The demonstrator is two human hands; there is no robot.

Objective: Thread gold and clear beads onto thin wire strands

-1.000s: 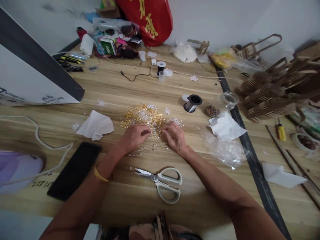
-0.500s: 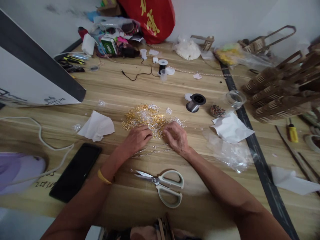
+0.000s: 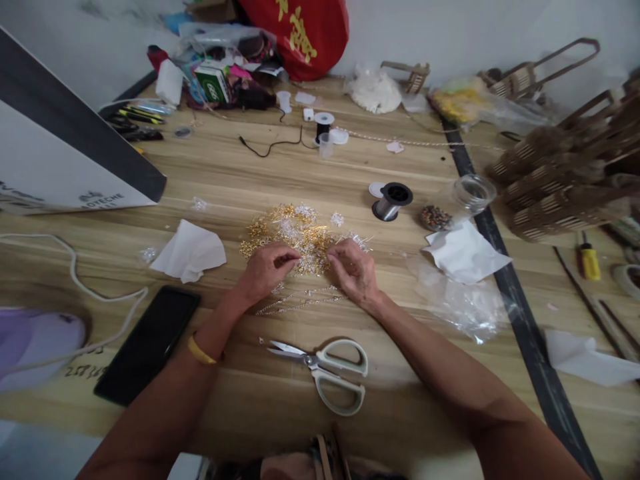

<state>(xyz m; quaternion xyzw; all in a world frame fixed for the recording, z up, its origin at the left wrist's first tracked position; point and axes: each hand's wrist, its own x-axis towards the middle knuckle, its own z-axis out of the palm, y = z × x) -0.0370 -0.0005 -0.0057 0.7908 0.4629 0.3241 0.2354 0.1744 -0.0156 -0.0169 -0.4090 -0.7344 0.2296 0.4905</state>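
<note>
A heap of small gold and silver jewelry findings [image 3: 307, 233] lies in the middle of the table. At its near left edge is my left hand [image 3: 267, 270], thumb and index finger pinched; anything between the tips is too small to make out. My right hand [image 3: 354, 270] rests at the heap's near right side with its fingertips likewise drawn together over the pieces, and what they hold is hidden. Between and below both hands, a thin beaded chain [image 3: 295, 303] lies in two strands. Nearer to me are scissors [image 3: 313, 363] with pale handles, blades slightly apart, untouched.
A black phone [image 3: 147, 343] and crumpled white paper [image 3: 193, 252] lie on the left. Right of the heap stand a wire spool [image 3: 393, 201], a tipped clear jar [image 3: 473, 195] with dark beads, and a plastic bag [image 3: 473, 310]. Brown woven baskets [image 3: 550, 180] crowd the far right.
My left hand has lifted and turned slightly, drawing a little left, so its thumb and index pinch now shows. My right hand stays nearly in place. The view has shifted slightly.
</note>
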